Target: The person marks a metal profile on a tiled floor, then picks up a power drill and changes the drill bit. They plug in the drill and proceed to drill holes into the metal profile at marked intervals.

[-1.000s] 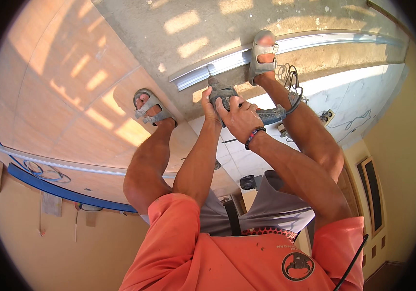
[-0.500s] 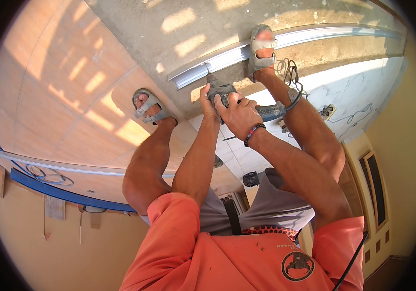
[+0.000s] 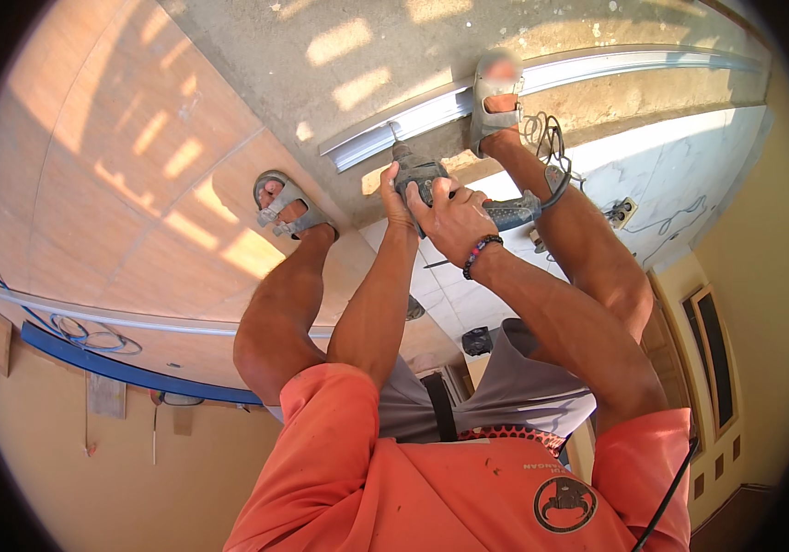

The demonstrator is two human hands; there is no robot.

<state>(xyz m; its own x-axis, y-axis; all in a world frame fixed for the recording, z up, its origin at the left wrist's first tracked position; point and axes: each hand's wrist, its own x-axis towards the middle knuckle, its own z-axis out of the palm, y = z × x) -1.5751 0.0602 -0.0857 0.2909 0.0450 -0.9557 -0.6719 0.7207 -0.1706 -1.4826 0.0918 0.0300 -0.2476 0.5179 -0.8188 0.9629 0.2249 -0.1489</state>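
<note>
Both my hands grip a grey-blue power drill (image 3: 503, 213) held low between my feet. My left hand (image 3: 398, 188) wraps the drill's front body. On the rear of the drill and its handle sits my right hand (image 3: 450, 219), with a beaded bracelet (image 3: 480, 253) on its wrist. The drill's bit points at a long silver metal rail (image 3: 385, 136) lying on the grey concrete floor (image 3: 256, 55). My right sandalled foot (image 3: 493, 99) stands on that rail. My left sandalled foot (image 3: 286, 204) rests on a tan tile.
The drill's black cord (image 3: 549, 147) coils by my right foot. A white socket block (image 3: 622, 212) with a cable lies on pale marble tiles (image 3: 679, 175). A blue strip (image 3: 127, 373) and looped wire (image 3: 81, 331) run along the yellow wall at left. A wooden door (image 3: 702, 368) stands right.
The drill and both hands have stayed at the rail, shifting only slightly. My feet have not moved.
</note>
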